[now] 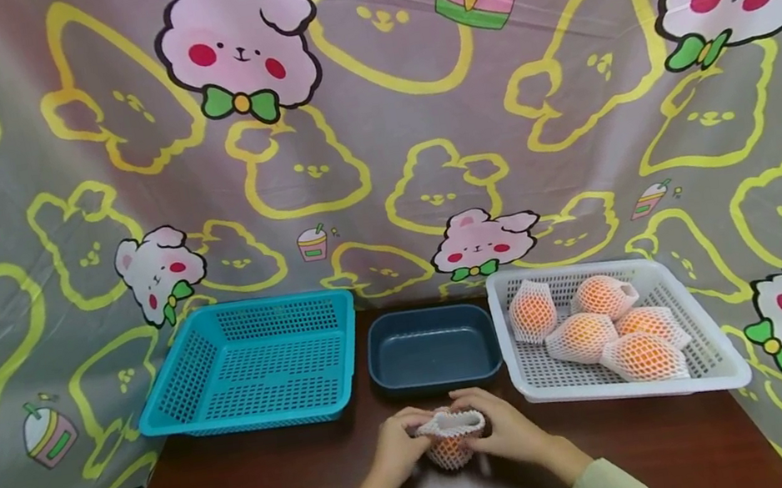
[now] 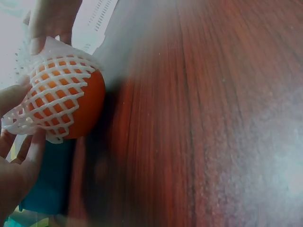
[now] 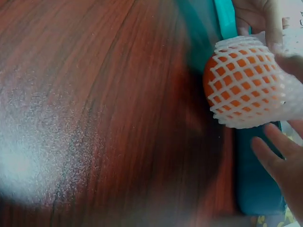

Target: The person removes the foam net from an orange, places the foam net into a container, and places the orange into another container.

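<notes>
An orange [image 2: 93,109] in a white foam net [image 3: 248,97] is held between both hands above the near middle of the table. The net's open, loose end faces up in the head view, and the fruit's bare bottom shows in both wrist views. My left hand [image 1: 396,451] pinches the net's rim from the left with thumb and fingers. From the right, my right hand [image 1: 512,431] holds the opposite side of the rim between thumb and fingers. Some fingertips are hidden behind the net.
A teal basket [image 1: 254,420] stands at the left, with only its slotted floor showing inside. A dark blue tray [image 1: 433,351] lies in the middle, beyond the hands. At the right, a white basket [image 1: 534,387] holds several net-wrapped oranges [image 1: 583,337]. A patterned curtain [image 1: 374,128] hangs behind.
</notes>
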`<state>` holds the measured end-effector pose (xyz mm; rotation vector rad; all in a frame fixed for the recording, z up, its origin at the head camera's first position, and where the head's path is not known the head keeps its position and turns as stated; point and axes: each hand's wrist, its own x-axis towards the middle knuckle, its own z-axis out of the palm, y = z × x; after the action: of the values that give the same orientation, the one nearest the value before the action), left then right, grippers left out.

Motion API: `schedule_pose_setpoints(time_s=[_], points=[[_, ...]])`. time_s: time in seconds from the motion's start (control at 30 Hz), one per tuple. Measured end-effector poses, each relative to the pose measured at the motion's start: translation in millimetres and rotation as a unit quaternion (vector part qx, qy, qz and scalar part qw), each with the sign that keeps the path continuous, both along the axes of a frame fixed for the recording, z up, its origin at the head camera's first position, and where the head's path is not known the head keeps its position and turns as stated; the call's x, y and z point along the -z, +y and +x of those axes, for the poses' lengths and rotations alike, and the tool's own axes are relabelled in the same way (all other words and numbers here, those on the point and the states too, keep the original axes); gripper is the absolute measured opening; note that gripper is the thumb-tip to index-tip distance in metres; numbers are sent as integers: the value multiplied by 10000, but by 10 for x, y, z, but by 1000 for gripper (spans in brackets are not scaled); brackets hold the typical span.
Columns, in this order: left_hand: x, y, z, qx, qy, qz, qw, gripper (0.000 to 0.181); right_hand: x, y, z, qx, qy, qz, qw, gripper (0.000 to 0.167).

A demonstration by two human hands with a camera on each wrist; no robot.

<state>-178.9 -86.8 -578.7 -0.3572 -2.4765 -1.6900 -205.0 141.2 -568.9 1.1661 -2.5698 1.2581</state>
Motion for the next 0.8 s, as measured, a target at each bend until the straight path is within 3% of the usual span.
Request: schedule_pose_setpoints(time_s=[0.13, 0.4, 0.53, 0.8], points=[[7, 33, 6, -36, 43, 36, 10000, 17, 0, -15, 19, -161, -319, 280, 9990, 60], [-19, 46, 7, -192, 181, 125, 9996, 21, -23, -51, 2, -78, 500, 190, 9985, 40], [-15, 52, 10, -194, 216, 157, 9995, 16, -42, -57, -12, -58, 713, 106, 9974, 32], [-4, 72, 36, -65, 80, 592, 9982, 13, -47, -62, -34, 80, 1071, -131, 9941, 32]])
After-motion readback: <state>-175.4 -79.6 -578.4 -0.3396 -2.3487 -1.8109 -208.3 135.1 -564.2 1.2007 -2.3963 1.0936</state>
